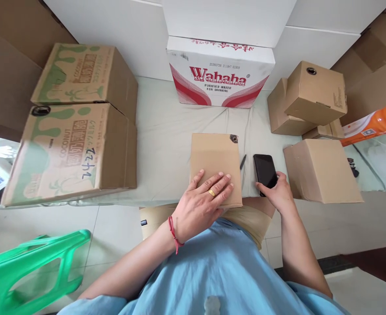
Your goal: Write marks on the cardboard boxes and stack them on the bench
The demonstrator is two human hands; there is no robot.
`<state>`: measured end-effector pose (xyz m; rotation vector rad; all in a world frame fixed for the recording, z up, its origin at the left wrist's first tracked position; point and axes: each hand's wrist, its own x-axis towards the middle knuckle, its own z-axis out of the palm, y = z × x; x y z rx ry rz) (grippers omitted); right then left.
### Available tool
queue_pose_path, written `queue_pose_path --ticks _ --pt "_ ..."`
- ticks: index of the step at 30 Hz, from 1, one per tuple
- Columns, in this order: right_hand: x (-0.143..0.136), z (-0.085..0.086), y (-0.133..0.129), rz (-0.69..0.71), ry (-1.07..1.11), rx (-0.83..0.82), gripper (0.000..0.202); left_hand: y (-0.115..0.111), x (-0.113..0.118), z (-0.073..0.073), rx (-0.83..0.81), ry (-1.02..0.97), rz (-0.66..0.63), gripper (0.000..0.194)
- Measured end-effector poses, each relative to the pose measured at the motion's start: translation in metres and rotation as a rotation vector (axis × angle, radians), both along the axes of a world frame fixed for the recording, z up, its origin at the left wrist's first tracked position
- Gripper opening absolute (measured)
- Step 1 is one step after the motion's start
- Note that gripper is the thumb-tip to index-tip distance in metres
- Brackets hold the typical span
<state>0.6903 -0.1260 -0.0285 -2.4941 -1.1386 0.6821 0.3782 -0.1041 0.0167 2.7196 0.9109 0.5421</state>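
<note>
My left hand [206, 197] lies flat on top of a small brown cardboard box [214, 153], its fingers spread. A dark round mark shows at the far right corner of that box. To the right, my right hand [278, 190] grips the near end of a black smartphone [265, 168], thumb on one side and fingers on the other. The phone's dark screen faces up. Between the box and the phone lies a black pen [243, 162].
A white and red water carton [221, 78] stands at the back. Coconut cartons [61, 148] are at left. Several brown boxes [322, 170] sit at right, near an orange bottle [383, 122]. A green plastic stool [61, 258] stands on the floor at lower left.
</note>
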Motion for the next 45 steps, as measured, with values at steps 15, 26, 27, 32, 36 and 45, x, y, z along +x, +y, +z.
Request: queue_pose_path --ticks 15,26,27,32,36,45 --pt "-0.126 0.051 0.01 0.08 0.135 0.619 0.089 0.0 0.001 0.0 -0.03 0.016 0.001 0.061" --pt "-0.135 0.053 0.011 0.118 0.085 0.643 0.091 0.001 -0.001 -0.003 -0.018 -0.007 -0.007 0.058" --pt "-0.134 0.053 0.01 0.123 0.084 0.641 0.092 0.001 -0.001 -0.004 -0.018 -0.007 -0.008 0.058" --pt "-0.132 0.05 0.011 0.13 0.079 0.645 0.091 0.001 -0.001 -0.003 -0.025 0.003 -0.009 0.062" --pt "-0.114 0.044 0.012 0.082 0.055 0.609 0.092 0.001 -0.001 -0.003 -0.024 0.018 -0.008 0.07" --pt "-0.017 -0.003 0.005 -0.137 -0.193 0.269 0.096 0.0 0.0 0.0 -0.026 0.031 0.0 0.066"
